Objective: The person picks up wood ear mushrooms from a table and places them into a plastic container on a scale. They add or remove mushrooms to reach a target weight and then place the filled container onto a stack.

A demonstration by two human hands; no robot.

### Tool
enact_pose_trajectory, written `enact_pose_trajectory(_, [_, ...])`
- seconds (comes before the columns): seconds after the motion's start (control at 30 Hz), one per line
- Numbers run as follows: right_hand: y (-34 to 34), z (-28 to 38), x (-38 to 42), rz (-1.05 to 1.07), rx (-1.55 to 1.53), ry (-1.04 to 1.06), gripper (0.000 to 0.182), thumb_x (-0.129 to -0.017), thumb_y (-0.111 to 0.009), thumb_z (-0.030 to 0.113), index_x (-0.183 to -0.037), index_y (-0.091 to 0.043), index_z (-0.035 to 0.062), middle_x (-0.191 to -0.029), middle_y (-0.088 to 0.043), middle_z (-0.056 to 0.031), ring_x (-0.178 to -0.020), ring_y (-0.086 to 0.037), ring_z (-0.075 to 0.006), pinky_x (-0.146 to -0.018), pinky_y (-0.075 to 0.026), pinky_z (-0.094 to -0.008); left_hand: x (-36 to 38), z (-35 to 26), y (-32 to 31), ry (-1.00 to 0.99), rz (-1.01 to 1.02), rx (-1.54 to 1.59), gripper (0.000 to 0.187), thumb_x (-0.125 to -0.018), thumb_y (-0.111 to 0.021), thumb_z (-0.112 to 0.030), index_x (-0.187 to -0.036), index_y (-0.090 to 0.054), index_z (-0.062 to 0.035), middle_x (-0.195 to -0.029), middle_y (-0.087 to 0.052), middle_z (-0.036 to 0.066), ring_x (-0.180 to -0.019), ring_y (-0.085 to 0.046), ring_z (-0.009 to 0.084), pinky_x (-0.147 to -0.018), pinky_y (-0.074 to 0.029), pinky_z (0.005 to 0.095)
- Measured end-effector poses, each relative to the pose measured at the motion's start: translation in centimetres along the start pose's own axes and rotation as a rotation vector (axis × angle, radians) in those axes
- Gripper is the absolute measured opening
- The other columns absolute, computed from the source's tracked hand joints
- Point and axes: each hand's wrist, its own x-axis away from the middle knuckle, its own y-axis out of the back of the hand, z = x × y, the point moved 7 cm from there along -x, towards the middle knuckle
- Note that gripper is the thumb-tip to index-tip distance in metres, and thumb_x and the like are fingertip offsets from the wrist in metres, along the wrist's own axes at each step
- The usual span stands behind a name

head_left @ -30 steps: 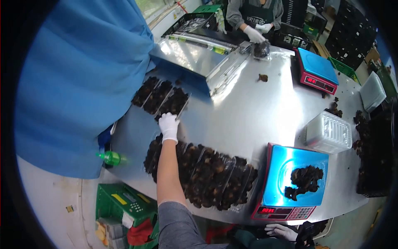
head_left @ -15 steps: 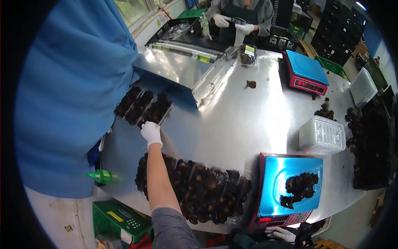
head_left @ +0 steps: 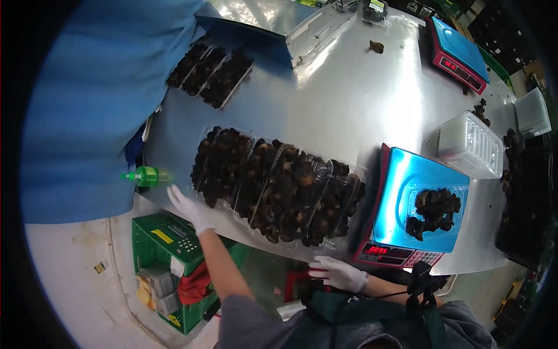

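Observation:
My left hand (head_left: pixel 190 209), in a white glove, has its fingers stretched out and holds nothing, at the table's near left edge, just below a green bottle (head_left: pixel 146 176). My right hand (head_left: pixel 339 273), gloved too, is empty with fingers spread, in front of the near edge, left of the scale. Between and beyond the hands lie several clear trays of dark mushrooms (head_left: pixel 279 189) in a row. On the blue-topped scale (head_left: pixel 390 203) rests a clear tray with dark mushrooms (head_left: pixel 436 210). More filled trays (head_left: pixel 210 75) stand at the upper left.
A stack of clear containers (head_left: pixel 472 145) stands right of the scale. A second scale (head_left: pixel 459 52) is at the upper right. Dark mushrooms fill a black crate (head_left: pixel 526 215) at the right edge. Green crates (head_left: pixel 157 247) sit below the table; a blue curtain (head_left: pixel 104 116) hangs left.
The view has tilted down toward me. My left hand has left the upper-left trays and come back to the near edge. More of my right hand shows, with its fingers spread.

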Motion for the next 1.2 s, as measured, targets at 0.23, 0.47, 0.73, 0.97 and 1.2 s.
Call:
enact_pose_trajectory(0.23, [-1.6, 2.4, -6.1, 0.193, -0.499, 0.241, 0.009, -0.092, -0.063, 0.011, -0.097, -0.061, 0.0034, -0.133, -0.051, -0.0207, -0.133, -0.044, -0.0344, -0.114, -0.037, -0.047, 4.6, 5.5, -0.3, 0.174, 0.06, 0.193, 0.073, -0.098, -0.04, -0.053, -0.155, -0.02, -0.0137, -0.161, -0.018, 0.012, -0.146, -0.021, 0.03, -0.118, -0.017, 0.0481])
enact_pose_trajectory(0.47, [-2.5, 3.7, -6.7, 0.146, -0.634, 0.261, 0.007, -0.092, -0.058, 0.006, -0.098, -0.059, 0.0009, -0.137, -0.049, -0.0244, -0.131, -0.046, -0.0355, -0.112, -0.04, -0.0456, 1.0, 9.8, -1.8, 0.059, 0.151, 0.278, 0.066, -0.099, -0.041, -0.046, -0.154, -0.024, -0.0145, -0.16, -0.022, 0.012, -0.145, -0.024, 0.0299, -0.116, -0.021, 0.0487])
enact_pose_trajectory(0.73, [-2.4, 7.6, -7.5, 0.081, -0.693, 0.316, 0.011, -0.088, -0.061, 0.005, -0.098, -0.059, 0.0013, -0.132, -0.053, -0.0244, -0.128, -0.049, -0.0363, -0.111, -0.041, -0.048, 1.5, 8.4, -6.2, -0.033, 0.118, 0.319, 0.059, -0.102, -0.034, -0.027, -0.152, -0.019, 0.0004, -0.158, -0.023, 0.014, -0.143, -0.027, 0.0272, -0.118, -0.022, 0.0419])
enact_pose_trajectory(0.97, [-1.1, 6.9, -6.8, 0.173, -0.462, 0.284, 0.022, -0.091, -0.061, 0.007, -0.112, -0.058, 0.0021, -0.129, -0.057, -0.0154, -0.124, -0.054, -0.0295, -0.11, -0.042, -0.045, 2.0, 5.8, -4.9, -0.264, -0.065, -0.058, 0.047, -0.098, -0.048, -0.019, -0.141, -0.042, -0.0001, -0.15, -0.031, 0.019, -0.139, -0.033, 0.0312, -0.114, -0.029, 0.0429])
enact_pose_trajectory(1.2, [0.9, 2.8, 1.1, 0.112, 0.077, 0.172, 0.047, -0.097, -0.057, 0.014, -0.141, -0.044, 0.0067, -0.13, -0.058, -0.0073, -0.116, -0.057, -0.0185, -0.101, -0.045, -0.0352, 7.3, -1.8, -15.1, -1.103, 0.388, -0.899, 0.029, -0.067, -0.084, -0.026, -0.092, -0.073, -0.018, -0.123, -0.06, 0.003, -0.124, -0.044, 0.0346, -0.106, -0.036, 0.0498])
